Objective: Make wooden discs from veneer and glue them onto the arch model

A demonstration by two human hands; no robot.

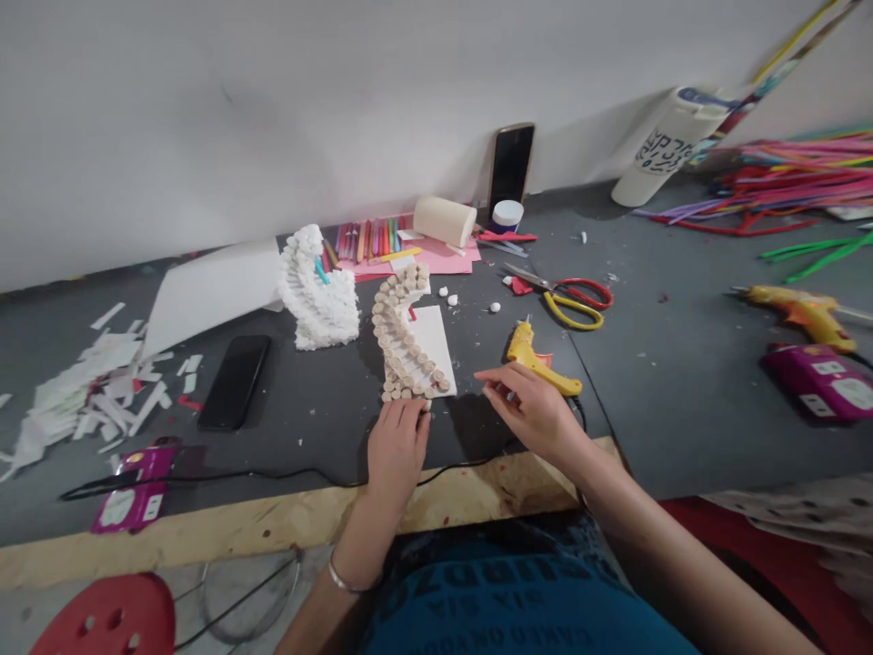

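Note:
A curved spiral model made of small beige rolled pieces (402, 337) stands on a white card (436, 341) on the dark table. My left hand (397, 446) rests at the model's near end, fingers curled against its lowest pieces. My right hand (528, 409) hovers just right of the card, fingers pinched on a small white piece I cannot name. A yellow glue gun (538, 359) lies just behind that hand. A white foam spiral (317, 291) stands behind and left of the beige one.
A black phone (235, 380) lies left of the models, with paper scraps (95, 391) beyond it. Scissors (569, 296), coloured markers (372, 238), a second glue gun (801, 309), purple power strips (822, 382) and a heap of coloured sticks (791, 177) lie around. A cable (273, 473) runs along the wooden edge.

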